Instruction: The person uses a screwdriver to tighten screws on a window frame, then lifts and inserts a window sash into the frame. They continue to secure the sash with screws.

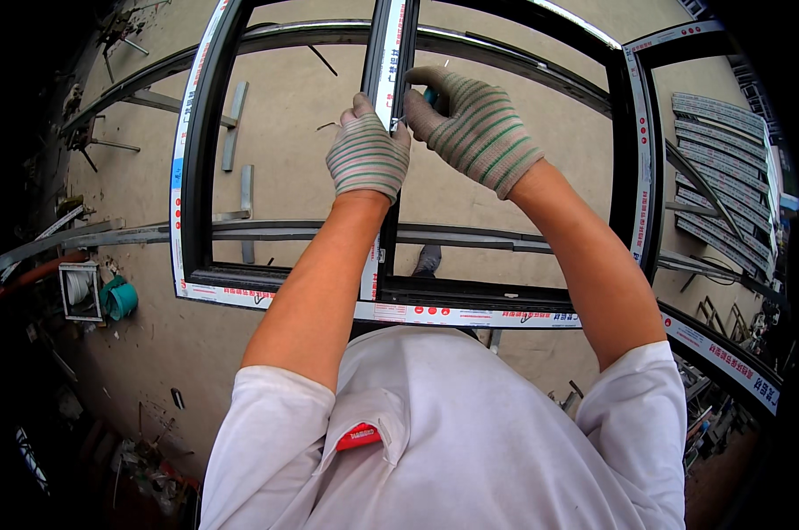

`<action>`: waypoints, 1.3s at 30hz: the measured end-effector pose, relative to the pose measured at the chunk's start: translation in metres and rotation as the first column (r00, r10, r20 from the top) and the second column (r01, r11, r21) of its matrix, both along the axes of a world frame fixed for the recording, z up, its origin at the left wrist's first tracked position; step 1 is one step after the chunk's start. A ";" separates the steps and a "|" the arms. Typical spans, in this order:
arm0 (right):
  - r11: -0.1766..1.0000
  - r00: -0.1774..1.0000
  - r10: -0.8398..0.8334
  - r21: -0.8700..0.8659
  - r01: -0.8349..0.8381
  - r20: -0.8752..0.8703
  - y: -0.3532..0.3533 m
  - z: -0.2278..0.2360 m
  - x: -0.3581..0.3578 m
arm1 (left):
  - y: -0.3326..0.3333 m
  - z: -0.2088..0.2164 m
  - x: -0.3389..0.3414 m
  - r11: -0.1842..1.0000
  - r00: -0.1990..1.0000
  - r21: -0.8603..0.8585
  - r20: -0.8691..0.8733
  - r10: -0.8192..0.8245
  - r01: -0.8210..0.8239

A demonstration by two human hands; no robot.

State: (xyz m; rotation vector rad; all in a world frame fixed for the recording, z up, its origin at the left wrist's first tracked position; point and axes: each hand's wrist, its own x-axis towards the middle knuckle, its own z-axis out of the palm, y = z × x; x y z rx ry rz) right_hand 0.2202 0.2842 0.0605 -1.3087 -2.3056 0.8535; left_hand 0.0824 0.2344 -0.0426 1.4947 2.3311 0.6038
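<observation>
A large black window frame (193,168) with printed white protective film lies in front of me, divided by a middle bar (389,57). My left hand (368,155), in a striped knit glove, closes around that bar, thumb on its right side. Just right of the bar, my right hand (479,124), gloved alike, is curled with thumb and forefinger close together at the bar's edge. A small teal piece (430,94) shows between its fingers; the rest of it is hidden. A thin bent wire-like piece (328,126) sticks out left of my left hand.
Long metal rails (284,231) run crosswise beneath the frame. Another black frame (717,353) adjoins at right. Film-wrapped profiles (722,177) lie stacked on the far right floor. A teal bucket (118,299) and a white-edged box frame (81,291) stand at left.
</observation>
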 end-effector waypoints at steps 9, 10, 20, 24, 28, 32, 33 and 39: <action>0.994 0.903 0.091 0.012 -0.106 0.421 0.002 0.028 -0.006 | -0.002 -0.008 -0.001 0.999 1.000 0.040 -0.015 0.000 0.001; 0.993 0.882 0.096 0.015 -0.116 0.461 0.003 0.031 -0.008 | -0.001 -0.008 -0.001 0.999 1.000 0.032 -0.020 0.006 -0.005; 0.994 0.812 0.097 -0.012 -0.110 0.576 0.021 0.042 -0.014 | 0.001 -0.001 0.001 1.000 1.000 -0.002 -0.004 0.010 -0.010; 0.996 0.852 0.093 -0.044 -0.082 0.515 0.018 0.043 -0.012 | 0.001 -0.001 0.000 1.000 1.000 -0.001 -0.006 0.023 -0.023; 0.992 0.891 0.101 0.028 -0.126 0.443 0.017 0.028 -0.008 | 0.000 0.001 0.000 1.000 1.000 0.006 0.010 0.017 -0.018; 0.987 0.902 0.122 0.047 -0.155 0.414 0.014 0.014 -0.004 | 0.000 0.003 0.001 1.000 1.000 0.019 0.030 0.011 -0.011; 0.987 0.910 0.113 0.056 -0.147 0.400 0.014 0.010 -0.004 | 0.000 0.003 0.000 1.000 1.000 0.016 0.029 0.008 -0.009; 0.994 0.914 0.083 0.035 -0.105 0.397 0.011 0.007 -0.007 | -0.005 -0.010 -0.009 0.982 0.989 0.130 -0.068 -0.133 0.141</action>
